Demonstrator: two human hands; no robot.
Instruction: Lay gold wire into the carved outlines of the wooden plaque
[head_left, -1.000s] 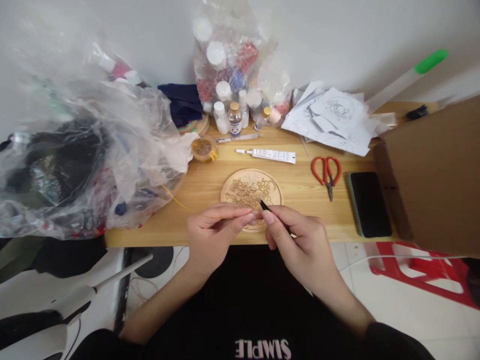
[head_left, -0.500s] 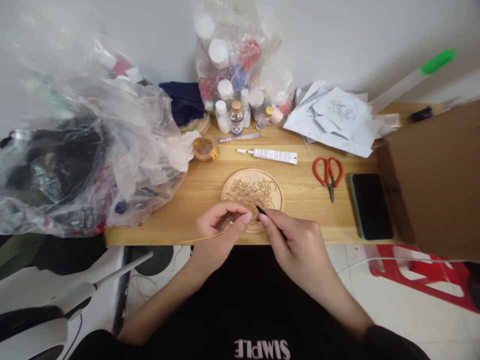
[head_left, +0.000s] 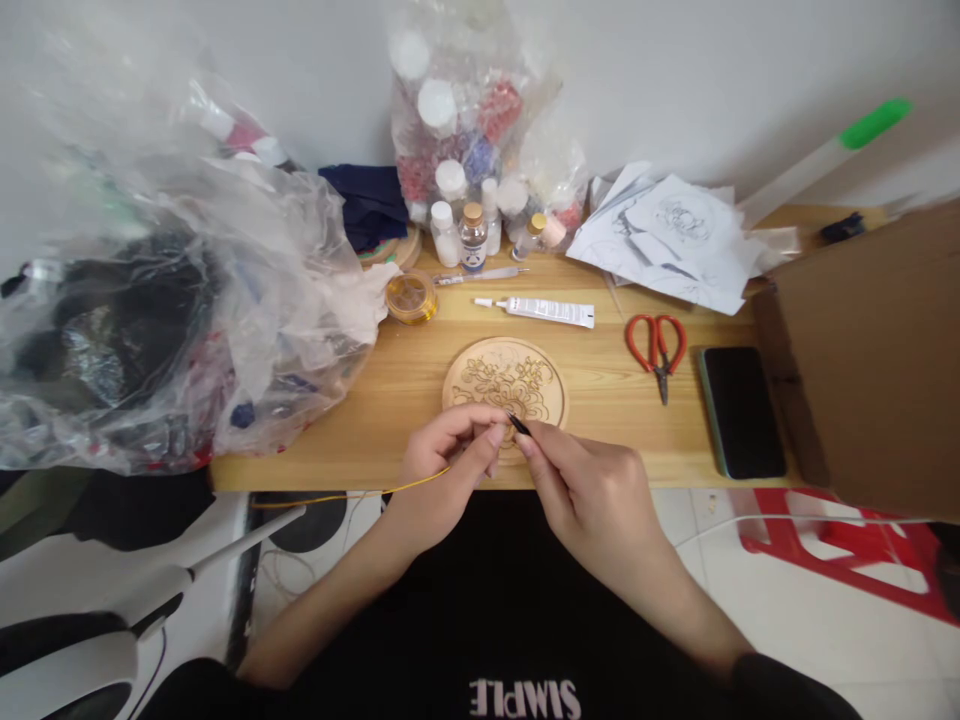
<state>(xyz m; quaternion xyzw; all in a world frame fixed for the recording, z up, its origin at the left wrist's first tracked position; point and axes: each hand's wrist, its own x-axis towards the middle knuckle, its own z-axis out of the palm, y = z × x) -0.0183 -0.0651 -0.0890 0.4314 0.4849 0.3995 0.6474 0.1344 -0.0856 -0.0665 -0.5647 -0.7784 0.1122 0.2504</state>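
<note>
My left hand (head_left: 450, 470) pinches a thin gold wire (head_left: 416, 484), which trails away to the left past the table edge. Between the thumb and fingers of my right hand (head_left: 592, 480) is a pair of black tweezers (head_left: 517, 424), its tip pointing at the left fingertips. Both hands meet over the near rim of a round wooden plaque (head_left: 556, 375). Gold wire outlines of flowers and petals cover much of the plaque, with pencil lines near its top. My fingers hide its lower part and the wire's end.
Behind the plaque lie a white glue tube (head_left: 551, 310), a pen (head_left: 484, 274) and a spool of gold wire (head_left: 411, 298). Red-handled cutters (head_left: 658, 350), a phone (head_left: 741, 412) and a cardboard box (head_left: 874, 360) are on the right. Small bottles (head_left: 473, 238) and paper drawings (head_left: 671, 240) stand farther back; plastic bags (head_left: 292, 300) fill the left.
My left hand has shifted slightly right and tilted. More of the gold wire shows trailing left. The tweezers' tip now lies closer to my left fingertips.
</note>
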